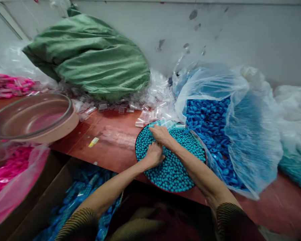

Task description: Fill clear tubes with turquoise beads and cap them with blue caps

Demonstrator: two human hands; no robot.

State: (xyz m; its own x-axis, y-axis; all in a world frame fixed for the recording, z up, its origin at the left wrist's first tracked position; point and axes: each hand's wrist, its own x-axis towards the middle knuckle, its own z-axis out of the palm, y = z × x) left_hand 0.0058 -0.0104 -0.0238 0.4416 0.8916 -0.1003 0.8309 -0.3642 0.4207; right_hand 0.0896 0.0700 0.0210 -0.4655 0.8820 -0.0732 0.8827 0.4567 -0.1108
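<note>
bead spillage risk at a filled basin.
left hand [155, 154] and right hand [162, 133] meet over blue beads [177, 167] in the round basin [172, 191]; fingers curled, grip contents indiscernible. a wrist pressing the basin's low rim could tip beads onto the red table [110, 140].

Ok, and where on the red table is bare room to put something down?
Bare: the red table between basin and bead tray, except a small yellow scrap; also a strip in front of the blue bag, lower right. Crowded: along the wall, clear pieces and green sack.
</note>
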